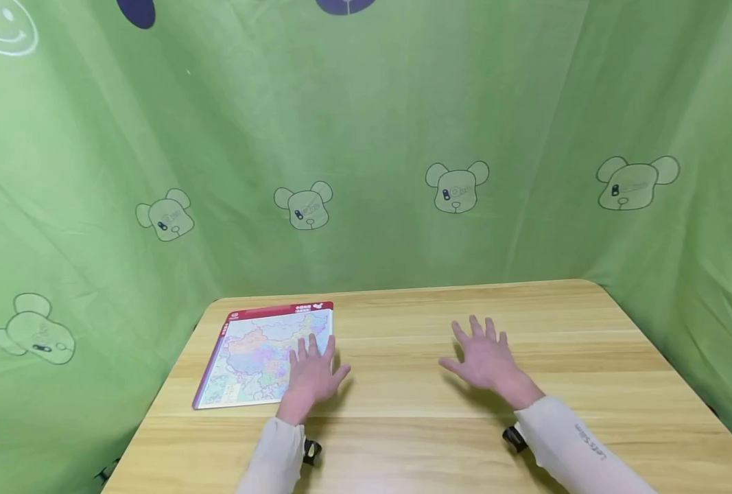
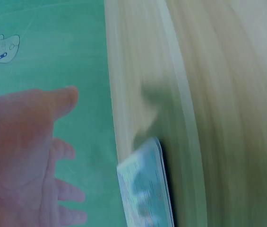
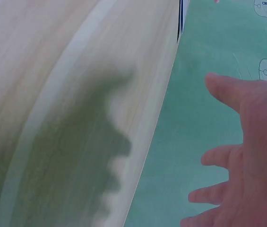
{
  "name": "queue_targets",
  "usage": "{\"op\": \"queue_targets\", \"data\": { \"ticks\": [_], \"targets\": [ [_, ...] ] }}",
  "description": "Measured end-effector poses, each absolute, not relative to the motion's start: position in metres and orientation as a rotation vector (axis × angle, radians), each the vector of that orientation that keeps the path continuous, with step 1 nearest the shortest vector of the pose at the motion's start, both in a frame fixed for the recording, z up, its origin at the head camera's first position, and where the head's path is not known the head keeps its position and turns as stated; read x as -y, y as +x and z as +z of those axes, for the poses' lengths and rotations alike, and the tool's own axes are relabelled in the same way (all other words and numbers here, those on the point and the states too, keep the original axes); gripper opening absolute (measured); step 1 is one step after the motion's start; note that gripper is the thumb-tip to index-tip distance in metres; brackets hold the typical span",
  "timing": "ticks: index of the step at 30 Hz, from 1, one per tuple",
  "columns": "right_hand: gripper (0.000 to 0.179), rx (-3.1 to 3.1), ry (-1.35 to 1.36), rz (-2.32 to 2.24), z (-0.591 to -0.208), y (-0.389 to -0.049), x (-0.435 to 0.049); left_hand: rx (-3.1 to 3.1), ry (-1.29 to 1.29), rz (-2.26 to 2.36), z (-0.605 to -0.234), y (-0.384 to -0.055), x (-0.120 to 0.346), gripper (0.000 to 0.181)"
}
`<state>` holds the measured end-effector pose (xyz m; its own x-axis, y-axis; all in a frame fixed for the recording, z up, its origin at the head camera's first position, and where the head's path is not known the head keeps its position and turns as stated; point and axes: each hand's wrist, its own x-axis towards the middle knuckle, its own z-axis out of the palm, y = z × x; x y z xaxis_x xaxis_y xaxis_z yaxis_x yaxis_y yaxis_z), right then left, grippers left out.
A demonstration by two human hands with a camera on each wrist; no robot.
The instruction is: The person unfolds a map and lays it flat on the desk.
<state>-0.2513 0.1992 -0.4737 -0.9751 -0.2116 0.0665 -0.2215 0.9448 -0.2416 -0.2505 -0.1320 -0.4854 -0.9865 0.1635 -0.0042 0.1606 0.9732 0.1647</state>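
Observation:
A flat map board [image 1: 251, 353] with a red top border and a multicoloured map of China lies at the left of the wooden table. My left hand [image 1: 313, 379] is held over its right side, fingers spread and straight, hiding part of the map. In the left wrist view the same hand [image 2: 17, 156] holds nothing, and a corner of the board [image 2: 145, 189] shows beyond it. Over the bare wood to the right, my right hand [image 1: 486, 362] is stretched out with fingers apart. Its palm [image 3: 263, 142] holds nothing in the right wrist view, and its shadow falls on the tabletop.
The wooden table [image 1: 396, 391] has rounded far corners. Green curtains [image 1: 372, 137] printed with bear heads hang behind it and on both sides, close to its edges. A dark band [image 1: 312, 451] sits at the left wrist and another [image 1: 514, 439] at the right.

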Motion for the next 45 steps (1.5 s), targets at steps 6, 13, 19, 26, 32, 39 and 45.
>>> {"op": "queue_targets", "data": {
  "ticks": [6,13,19,26,32,39,45],
  "targets": [
    [0.084,3.01,0.473,0.38,-0.477,-0.253,-0.193,-3.084,0.309,0.303,-0.489,-0.248,0.155,0.07],
    [0.074,2.988,0.636,0.419,-0.48,-0.253,-0.188,-3.076,0.339,0.356,-0.498,-0.241,0.187,0.07],
    [0.072,2.967,0.775,0.446,-0.478,-0.254,-0.18,-3.074,0.317,0.343,-0.502,-0.238,0.215,0.071],
    [0.071,2.981,0.839,0.446,-0.478,-0.255,-0.168,-3.066,0.277,0.312,-0.501,-0.235,0.246,0.07],
    [0.067,2.992,0.889,0.473,-0.475,-0.254,-0.153,-3.072,0.262,0.302,-0.5,-0.231,0.27,0.07],
    [0.064,2.998,0.936,0.475,-0.478,-0.254,-0.136,-3.091,0.288,0.301,-0.498,-0.228,0.289,0.068],
    [0.064,2.999,0.984,0.492,-0.48,-0.255,-0.12,-3.131,0.306,0.289,-0.502,-0.226,0.306,0.067]
  ]
}}
